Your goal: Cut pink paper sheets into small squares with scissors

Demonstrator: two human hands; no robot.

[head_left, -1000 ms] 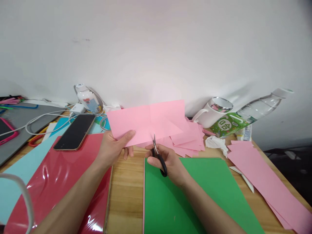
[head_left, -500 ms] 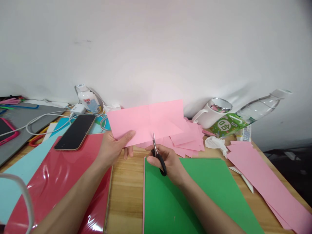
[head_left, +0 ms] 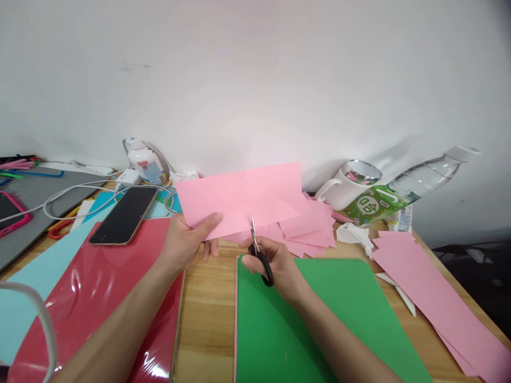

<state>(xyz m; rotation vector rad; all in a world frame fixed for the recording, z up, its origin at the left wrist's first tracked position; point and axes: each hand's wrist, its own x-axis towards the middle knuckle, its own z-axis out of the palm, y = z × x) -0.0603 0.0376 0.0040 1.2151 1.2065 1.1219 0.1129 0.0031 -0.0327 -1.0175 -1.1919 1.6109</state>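
My left hand [head_left: 184,243] pinches the lower left corner of a pink paper strip [head_left: 239,198] and holds it up above the wooden table [head_left: 205,308]. Black-handled scissors [head_left: 258,254] sit in my right hand [head_left: 274,263], whose fingers are through the loops. The blades point up into the strip's lower edge near its middle. A pile of cut pink pieces [head_left: 309,226] lies just behind the strip.
A green sheet [head_left: 319,324] lies under my right arm, a red sheet [head_left: 96,298] with a phone [head_left: 123,215] on it under my left. Long pink strips [head_left: 431,298] lie at right. A mug [head_left: 347,183], water bottle [head_left: 415,183], small white bottle [head_left: 142,159], cables and laptop [head_left: 35,197] line the wall.
Almost nothing differs: both hands and the pink strip have shifted up by a few pixels, and the scissors stay at the strip's lower edge.
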